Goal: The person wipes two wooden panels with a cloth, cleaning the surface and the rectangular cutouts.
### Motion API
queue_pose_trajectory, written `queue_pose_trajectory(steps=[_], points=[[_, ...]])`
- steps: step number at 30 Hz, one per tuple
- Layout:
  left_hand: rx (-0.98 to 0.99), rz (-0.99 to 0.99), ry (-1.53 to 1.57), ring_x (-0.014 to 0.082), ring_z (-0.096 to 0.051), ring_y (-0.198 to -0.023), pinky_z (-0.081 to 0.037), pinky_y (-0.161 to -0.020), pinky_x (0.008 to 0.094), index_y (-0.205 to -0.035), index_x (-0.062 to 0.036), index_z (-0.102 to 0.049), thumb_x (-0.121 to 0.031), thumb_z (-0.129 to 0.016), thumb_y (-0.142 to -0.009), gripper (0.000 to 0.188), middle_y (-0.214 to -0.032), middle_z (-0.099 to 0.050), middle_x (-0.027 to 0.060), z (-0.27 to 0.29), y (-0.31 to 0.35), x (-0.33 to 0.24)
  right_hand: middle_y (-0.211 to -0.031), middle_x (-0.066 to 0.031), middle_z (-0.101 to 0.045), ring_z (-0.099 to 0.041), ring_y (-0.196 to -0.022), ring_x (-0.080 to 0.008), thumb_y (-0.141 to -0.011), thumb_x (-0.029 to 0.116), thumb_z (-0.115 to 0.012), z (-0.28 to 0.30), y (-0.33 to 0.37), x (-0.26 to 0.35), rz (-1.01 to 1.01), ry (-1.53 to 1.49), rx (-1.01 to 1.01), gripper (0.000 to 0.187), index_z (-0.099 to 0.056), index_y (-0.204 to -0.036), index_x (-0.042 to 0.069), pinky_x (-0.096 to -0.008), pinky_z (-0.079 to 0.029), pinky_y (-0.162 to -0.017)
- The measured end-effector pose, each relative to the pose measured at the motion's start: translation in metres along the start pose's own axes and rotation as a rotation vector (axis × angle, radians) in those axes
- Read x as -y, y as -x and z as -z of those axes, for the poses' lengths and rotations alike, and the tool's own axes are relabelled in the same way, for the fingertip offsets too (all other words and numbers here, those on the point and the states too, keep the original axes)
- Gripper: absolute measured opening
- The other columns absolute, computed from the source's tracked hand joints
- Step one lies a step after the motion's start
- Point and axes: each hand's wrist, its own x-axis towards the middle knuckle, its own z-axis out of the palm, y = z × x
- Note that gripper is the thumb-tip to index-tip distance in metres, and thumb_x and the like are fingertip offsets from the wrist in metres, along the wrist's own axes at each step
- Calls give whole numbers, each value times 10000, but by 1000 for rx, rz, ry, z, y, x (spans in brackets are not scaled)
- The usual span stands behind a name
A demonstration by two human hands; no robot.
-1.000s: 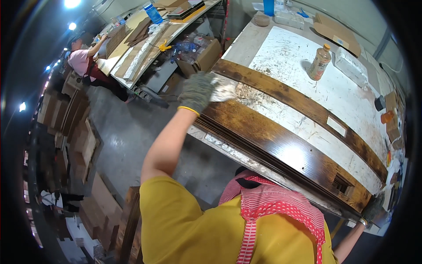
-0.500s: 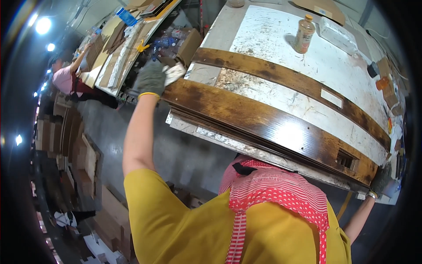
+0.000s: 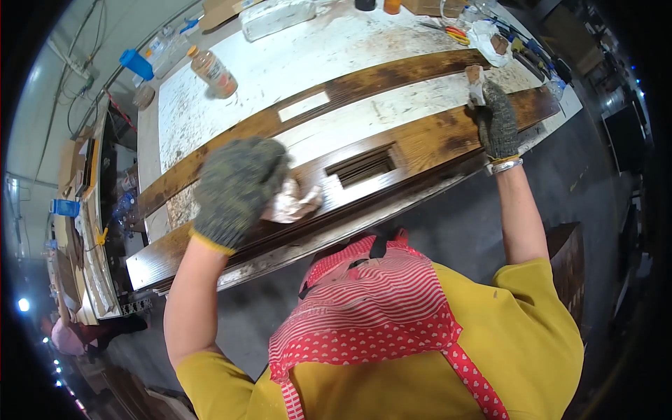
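Observation:
A brown-stained wooden plank (image 3: 434, 136) with a rectangular cutout lies on top of a stack of similar planks at the near edge of the table. My left hand (image 3: 241, 185), in a dark grey knit glove, is closed on a crumpled white rag (image 3: 292, 203) against the plank, left of the cutout. Farther right, my gloved right hand (image 3: 498, 122) is over the plank, its fingers closed around a whitish wad with a brown end (image 3: 476, 85). Behind lies a second stained plank (image 3: 378, 75), also with a rectangular opening.
The white tabletop (image 3: 280, 63) is smeared with brown stain. On it stand a drink bottle (image 3: 213, 72) and a white wrapped block (image 3: 277, 19). Pliers (image 3: 451, 33) and crumpled white material (image 3: 490, 42) lie at the far right. A cluttered side table (image 3: 91, 238) stands left.
The view has swung to the right. My left hand has moved with the rag from the plank's left end to beside the cutout. My right hand now shows clearly over the plank's right part.

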Motion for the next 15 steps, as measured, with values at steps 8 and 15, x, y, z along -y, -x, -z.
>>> queue_pose_trajectory(steps=[8,15], points=[[673,-18,-147,352,-673,-887,-531,-795,456,-947,-135,-712,-285,-697,-854,177,-936,-706,138,-70,-84,-47,-1143,-154,-637,-619,-975,-288,-992,169,-628,44,-18,22,-289,-714,179,300,-586,-1247,15,-367,-549,-835],[535,127,-211,349,-642,-888,-513,-818,454,-885,-123,-682,-294,-766,-801,208,-876,-683,118,-28,-89,-70,-1251,-138,-641,-618,-1137,-272,-877,56,-733,54,-24,51,114,344,229,490,-541,-1327,28,-366,-521,-971]])
